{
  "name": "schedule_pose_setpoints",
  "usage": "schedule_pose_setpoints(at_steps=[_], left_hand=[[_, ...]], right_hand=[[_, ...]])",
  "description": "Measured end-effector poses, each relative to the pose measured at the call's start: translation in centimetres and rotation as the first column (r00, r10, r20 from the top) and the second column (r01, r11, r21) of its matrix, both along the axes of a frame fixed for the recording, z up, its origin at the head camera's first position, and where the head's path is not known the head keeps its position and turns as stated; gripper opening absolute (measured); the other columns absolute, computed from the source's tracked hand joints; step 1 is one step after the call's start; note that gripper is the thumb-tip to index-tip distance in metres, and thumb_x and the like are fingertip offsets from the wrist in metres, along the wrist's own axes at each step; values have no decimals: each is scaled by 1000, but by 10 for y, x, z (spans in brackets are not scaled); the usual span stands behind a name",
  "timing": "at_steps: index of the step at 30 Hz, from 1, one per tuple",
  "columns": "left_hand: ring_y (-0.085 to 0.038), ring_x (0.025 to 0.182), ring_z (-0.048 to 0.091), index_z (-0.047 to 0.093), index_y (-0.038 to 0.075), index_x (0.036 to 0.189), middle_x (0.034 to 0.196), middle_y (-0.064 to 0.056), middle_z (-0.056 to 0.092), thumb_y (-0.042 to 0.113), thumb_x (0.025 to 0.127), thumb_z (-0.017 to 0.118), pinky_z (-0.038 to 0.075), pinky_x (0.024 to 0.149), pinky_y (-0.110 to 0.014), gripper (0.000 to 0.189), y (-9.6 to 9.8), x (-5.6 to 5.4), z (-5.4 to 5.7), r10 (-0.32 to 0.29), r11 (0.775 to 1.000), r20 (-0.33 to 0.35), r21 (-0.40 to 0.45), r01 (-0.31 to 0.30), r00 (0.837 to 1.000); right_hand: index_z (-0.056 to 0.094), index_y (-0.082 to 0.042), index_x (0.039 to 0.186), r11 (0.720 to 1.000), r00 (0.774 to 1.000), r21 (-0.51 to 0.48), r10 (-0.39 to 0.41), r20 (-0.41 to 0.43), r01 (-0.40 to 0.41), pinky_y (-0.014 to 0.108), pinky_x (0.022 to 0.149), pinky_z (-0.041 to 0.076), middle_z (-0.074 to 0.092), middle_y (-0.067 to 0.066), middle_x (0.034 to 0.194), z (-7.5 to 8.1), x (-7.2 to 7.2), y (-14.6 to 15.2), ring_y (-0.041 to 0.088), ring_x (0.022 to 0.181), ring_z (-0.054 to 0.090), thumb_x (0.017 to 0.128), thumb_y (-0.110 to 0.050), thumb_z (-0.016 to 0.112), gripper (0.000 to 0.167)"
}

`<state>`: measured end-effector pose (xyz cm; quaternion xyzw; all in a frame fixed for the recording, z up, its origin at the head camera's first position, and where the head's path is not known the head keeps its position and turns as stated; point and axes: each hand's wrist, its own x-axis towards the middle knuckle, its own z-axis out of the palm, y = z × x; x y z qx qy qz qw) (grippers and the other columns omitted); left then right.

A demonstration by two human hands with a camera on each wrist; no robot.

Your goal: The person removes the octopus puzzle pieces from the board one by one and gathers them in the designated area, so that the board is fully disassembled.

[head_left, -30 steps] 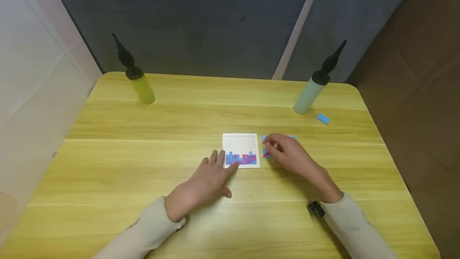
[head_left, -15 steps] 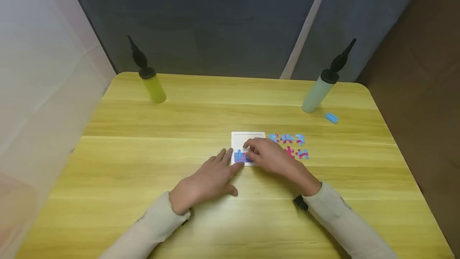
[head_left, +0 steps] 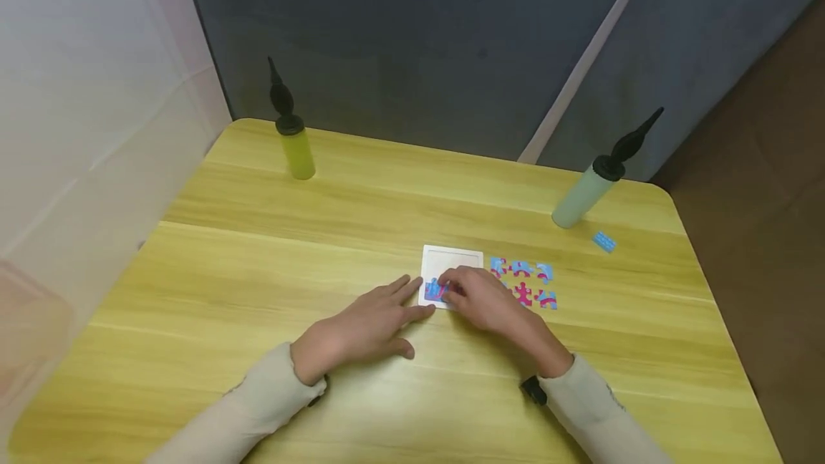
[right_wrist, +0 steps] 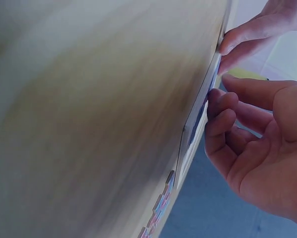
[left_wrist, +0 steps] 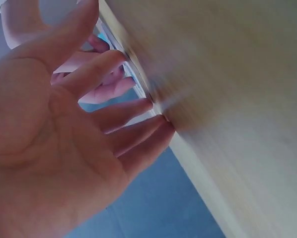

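A white square puzzle tray (head_left: 454, 256) lies on the table, with blue, purple and pink jigsaw pieces (head_left: 435, 291) along its near edge. My left hand (head_left: 361, 324) lies spread at the tray's left side, its fingertips at the rim; the left wrist view shows its fingers (left_wrist: 138, 144) extended. My right hand (head_left: 483, 299) is over the tray's lower right, covering some pieces there. In the right wrist view the right hand's fingers (right_wrist: 220, 131) are curled, with the fingertips right at the tray; whether they pinch a piece I cannot tell.
Several loose jigsaw pieces (head_left: 523, 293) lie in two rows right of the tray, one partly behind the right hand. A small blue patterned piece (head_left: 604, 241) lies farther right. Two hand pumps with black nozzles, one yellow (head_left: 298, 155) and one pale green (head_left: 582, 197), stand at the back.
My right hand has moved left from the loose pieces onto the tray and stays there. The left hand keeps its place at the rim. The head view has shifted and tilted.
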<state>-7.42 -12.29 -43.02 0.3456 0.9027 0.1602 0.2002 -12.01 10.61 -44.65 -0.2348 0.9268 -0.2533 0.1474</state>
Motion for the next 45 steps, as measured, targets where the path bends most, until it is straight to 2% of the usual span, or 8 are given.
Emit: schedule_pose_setpoints(at_steps=[12, 16, 21, 27, 35, 38, 45], left_hand=[[-49, 155, 25, 53, 14, 152, 167, -28, 26, 38, 92, 75, 32, 123, -58, 68, 5, -3, -2, -14, 1000, -38, -9, 14, 999], [-49, 155, 25, 54, 14, 151, 167, -28, 26, 38, 92, 76, 31, 123, -58, 67, 4, -1, -2, -4, 1000, -23, -17, 4, 1000], [-47, 157, 22, 52, 16, 153, 168, -26, 24, 37, 93, 75, 29, 124, -58, 67, 5, -1, -3, 18, 999, 13, -28, -18, 1000], [-48, 156, 23, 53, 16, 152, 167, -27, 25, 37, 93, 75, 29, 125, -57, 67, 6, -1, -2, 18, 999, 3, -26, -18, 1000], [-49, 155, 25, 54, 15, 151, 166, -28, 27, 36, 92, 77, 29, 124, -57, 67, 7, -3, 0, 12, 1000, -9, -19, -12, 1000], [-49, 154, 26, 55, 15, 151, 166, -29, 28, 36, 91, 77, 30, 124, -56, 67, 7, -3, -1, 11, 1000, -15, -17, -11, 1000], [-49, 155, 26, 54, 15, 151, 166, -29, 27, 36, 90, 78, 30, 124, -56, 69, 6, -3, -4, 8, 1000, -14, -10, -8, 1000]], right_hand=[[68, -15, 112, 999, 999, -37, -19, -26, 18, 36, 82, 53, 74, 1, 96, -1, -2, 3, 14, 84, 63, 99, -16, 66, 13], [67, -15, 104, 997, 999, -73, -30, -36, 28, 36, 80, 53, 75, 2, 97, -3, 0, 1, 15, 86, 65, 100, -14, 65, 5], [68, -16, 102, 989, 996, -116, -94, 4, 94, 31, 74, 51, 75, 2, 95, -2, 0, 3, 13, 81, 63, 102, -14, 63, 6], [68, -15, 105, 974, 989, -171, -140, 55, 147, 27, 64, 45, 73, 2, 96, 2, 2, 15, 11, 69, 55, 102, -14, 63, 6], [67, -16, 107, 963, 982, -193, -180, 58, 188, 25, 59, 43, 70, 1, 90, 2, 6, 36, 12, 65, 52, 102, -17, 64, 6], [68, -14, 106, 957, 980, -211, -191, 52, 197, 25, 57, 41, 71, 2, 95, 1, 7, 44, 12, 62, 49, 101, -16, 65, 6], [68, -14, 105, 949, 980, -245, -200, 23, 199, 24, 61, 45, 72, 3, 98, -3, 11, 63, 12, 67, 54, 101, -13, 64, 6]])
